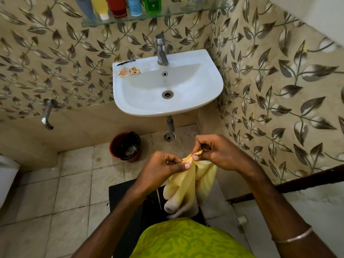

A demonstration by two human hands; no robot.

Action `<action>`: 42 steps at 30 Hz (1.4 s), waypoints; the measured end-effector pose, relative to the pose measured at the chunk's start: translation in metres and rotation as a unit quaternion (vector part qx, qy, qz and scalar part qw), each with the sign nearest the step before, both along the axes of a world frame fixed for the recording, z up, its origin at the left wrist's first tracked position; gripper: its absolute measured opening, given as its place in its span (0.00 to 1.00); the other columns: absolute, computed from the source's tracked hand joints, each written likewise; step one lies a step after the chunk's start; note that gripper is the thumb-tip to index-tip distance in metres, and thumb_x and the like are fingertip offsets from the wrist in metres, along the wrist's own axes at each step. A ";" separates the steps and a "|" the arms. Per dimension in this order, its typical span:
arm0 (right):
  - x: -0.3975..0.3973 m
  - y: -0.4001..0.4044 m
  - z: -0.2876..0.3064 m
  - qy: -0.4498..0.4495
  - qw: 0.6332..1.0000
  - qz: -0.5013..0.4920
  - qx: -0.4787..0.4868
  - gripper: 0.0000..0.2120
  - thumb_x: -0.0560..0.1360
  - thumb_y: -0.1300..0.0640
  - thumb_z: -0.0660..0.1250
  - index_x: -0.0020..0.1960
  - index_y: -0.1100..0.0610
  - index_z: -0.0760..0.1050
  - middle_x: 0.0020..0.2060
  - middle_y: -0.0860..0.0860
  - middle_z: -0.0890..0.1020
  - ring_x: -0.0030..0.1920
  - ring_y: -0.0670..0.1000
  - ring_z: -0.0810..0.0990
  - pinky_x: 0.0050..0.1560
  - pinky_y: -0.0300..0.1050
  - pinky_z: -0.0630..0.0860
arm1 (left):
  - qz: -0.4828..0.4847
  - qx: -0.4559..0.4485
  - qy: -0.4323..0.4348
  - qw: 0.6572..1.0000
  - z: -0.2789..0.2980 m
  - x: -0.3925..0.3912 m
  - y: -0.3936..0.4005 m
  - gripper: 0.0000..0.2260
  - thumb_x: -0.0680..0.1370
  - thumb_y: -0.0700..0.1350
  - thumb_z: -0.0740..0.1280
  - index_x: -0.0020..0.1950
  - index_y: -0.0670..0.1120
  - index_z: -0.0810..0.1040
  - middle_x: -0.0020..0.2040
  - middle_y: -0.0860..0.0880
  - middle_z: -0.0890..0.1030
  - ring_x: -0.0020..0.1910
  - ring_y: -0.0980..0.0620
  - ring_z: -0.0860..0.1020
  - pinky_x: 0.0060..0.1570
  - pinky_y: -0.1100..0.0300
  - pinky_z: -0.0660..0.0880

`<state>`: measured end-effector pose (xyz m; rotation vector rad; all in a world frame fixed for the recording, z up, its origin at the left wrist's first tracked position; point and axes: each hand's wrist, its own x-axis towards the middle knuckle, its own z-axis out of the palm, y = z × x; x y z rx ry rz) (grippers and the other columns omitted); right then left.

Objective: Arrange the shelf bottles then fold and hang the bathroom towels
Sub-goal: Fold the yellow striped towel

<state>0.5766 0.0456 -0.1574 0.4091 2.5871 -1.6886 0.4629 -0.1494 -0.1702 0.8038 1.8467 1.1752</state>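
A pale yellow towel (188, 185) hangs bunched in front of me, below the sink. My left hand (163, 168) pinches its top edge between thumb and fingers. My right hand (217, 153) pinches the same edge a little to the right and higher. The two hands are close together. High on the wall a glass shelf (186, 11) carries several bottles in a row: a grey-blue one (85, 8), a yellow one (100, 6), a red one (117, 6), a light blue one (135, 5) and a green one (152, 4).
A white wall sink (204, 94) with a steel tap (162, 51) is straight ahead; sachets (129, 71) and a black comb (126, 62) lie on its left rim. A brown bin (124, 146) stands on the tiled floor. A wall spout (47, 114) juts at left. A dark rail (297, 181) runs at right.
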 end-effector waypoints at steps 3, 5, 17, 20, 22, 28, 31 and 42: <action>-0.001 0.006 0.002 0.000 1.000 -0.021 0.008 0.09 0.71 0.67 0.76 0.40 0.55 0.80 0.42 0.50 0.87 0.45 0.50 0.84 0.50 0.50 0.80 | 0.007 -0.004 -0.005 1.000 -0.002 -0.002 -0.003 0.10 0.71 0.52 0.76 0.46 0.46 0.87 0.43 0.49 0.87 0.45 0.45 0.85 0.50 0.41 0.80; -0.001 0.012 0.004 0.000 0.999 -0.041 0.022 0.10 0.71 0.67 0.76 0.40 0.55 0.80 0.41 0.49 0.87 0.45 0.47 0.84 0.49 0.45 0.80 | 0.008 -0.012 -0.003 1.000 -0.003 -0.003 -0.005 0.10 0.71 0.52 0.76 0.46 0.47 0.87 0.42 0.49 0.87 0.45 0.45 0.85 0.50 0.41 0.80; 0.006 0.011 0.004 0.016 0.999 -0.039 -0.025 0.06 0.72 0.69 0.74 0.42 0.61 0.79 0.55 0.47 0.86 0.58 0.45 0.83 0.61 0.51 0.80 | 0.009 0.020 0.030 0.999 0.001 0.000 -0.001 0.02 0.75 0.46 0.75 0.44 0.50 0.87 0.42 0.51 0.88 0.43 0.50 0.86 0.50 0.41 0.82; 0.009 0.001 0.005 0.014 0.997 0.017 -0.072 0.05 0.73 0.69 0.73 0.42 0.63 0.78 0.61 0.45 0.84 0.62 0.46 0.82 0.63 0.50 0.79 | 0.007 0.024 0.042 0.999 0.001 -0.001 0.000 0.04 0.74 0.47 0.75 0.46 0.49 0.88 0.43 0.52 0.88 0.44 0.50 0.86 0.50 0.40 0.80; 0.008 -0.007 0.003 0.017 0.994 0.045 -0.094 0.05 0.73 0.68 0.74 0.42 0.61 0.79 0.62 0.48 0.84 0.62 0.48 0.82 0.62 0.48 0.79 | -0.006 0.028 0.045 0.999 0.002 -0.002 0.001 0.05 0.74 0.47 0.75 0.48 0.49 0.88 0.44 0.52 0.88 0.45 0.51 0.86 0.51 0.40 0.81; 0.005 -0.009 -0.004 0.002 0.992 0.051 -0.113 0.06 0.70 0.67 0.77 0.42 0.59 0.82 0.45 0.57 0.84 0.48 0.51 0.82 0.52 0.50 0.78 | -0.029 0.022 0.049 0.998 0.003 -0.003 0.000 0.06 0.74 0.49 0.76 0.48 0.50 0.88 0.43 0.51 0.88 0.45 0.48 0.86 0.48 0.38 0.81; 0.003 -0.006 -0.004 -0.005 0.995 0.041 -0.091 0.08 0.71 0.67 0.77 0.41 0.56 0.81 0.42 0.58 0.84 0.45 0.53 0.81 0.49 0.54 0.77 | -0.022 0.016 0.031 0.999 0.003 -0.001 -0.001 0.06 0.73 0.49 0.76 0.49 0.49 0.88 0.44 0.49 0.88 0.46 0.47 0.86 0.49 0.38 0.81; 0.005 0.018 0.005 0.040 0.995 -0.090 0.030 0.12 0.71 0.69 0.76 0.38 0.53 0.80 0.38 0.47 0.84 0.41 0.41 0.81 0.44 0.34 0.76 | 0.037 0.003 0.009 0.999 0.007 -0.005 -0.002 0.08 0.72 0.48 0.77 0.46 0.46 0.88 0.42 0.48 0.88 0.44 0.47 0.87 0.49 0.39 0.81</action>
